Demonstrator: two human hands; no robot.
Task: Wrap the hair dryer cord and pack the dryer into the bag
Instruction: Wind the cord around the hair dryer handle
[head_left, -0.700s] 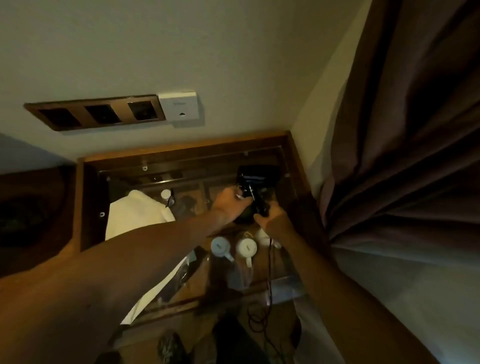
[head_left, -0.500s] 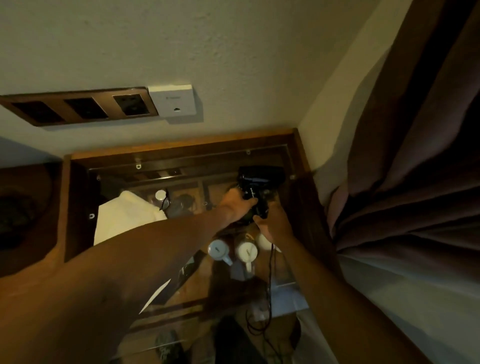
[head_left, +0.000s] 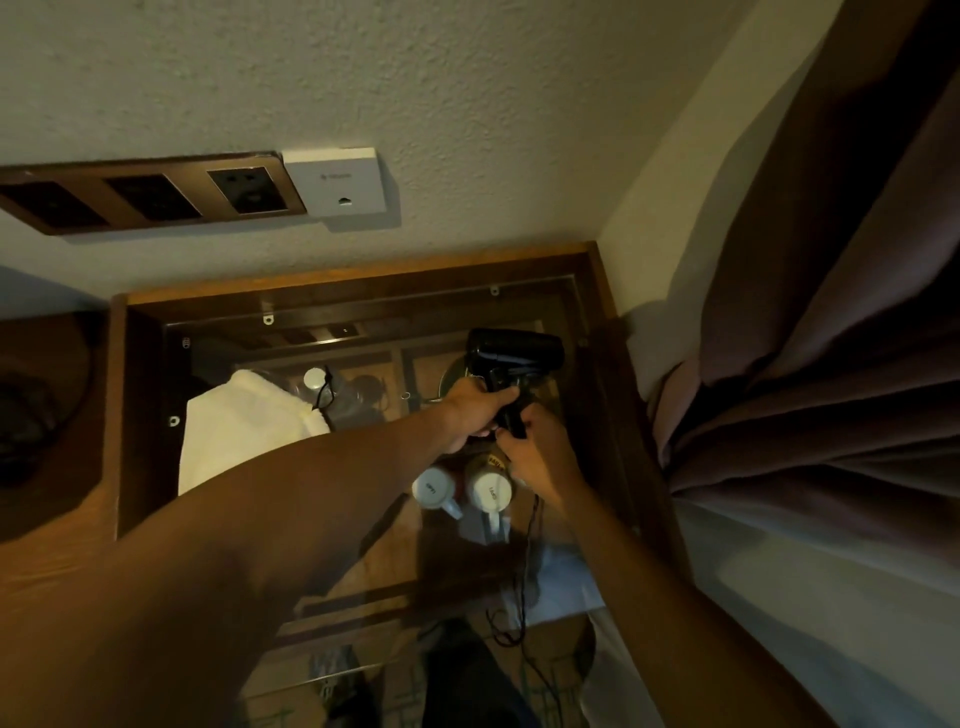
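Observation:
A black hair dryer (head_left: 514, 349) is held above the right side of a glass-topped wooden table (head_left: 363, 270), its barrel lying sideways and its handle pointing down towards me. My left hand (head_left: 475, 410) grips the handle from the left. My right hand (head_left: 540, 452) holds the bottom of the handle where the cord leaves it. The black cord (head_left: 524, 582) hangs down under my right wrist and ends in loose loops near the floor. I see no bag that I can tell as such.
Two white mugs (head_left: 462, 491) lie under the glass below my hands. A white towel (head_left: 244, 431) and a small white cap (head_left: 314, 378) sit to the left. Brown sockets (head_left: 156, 195) and a white wall box (head_left: 337, 182) are on the wall. Dark curtains (head_left: 805, 338) hang at the right.
Both hands have shifted a little on the dryer handle, my left hand closing further around it. The view has tilted slightly; the cord still hangs down.

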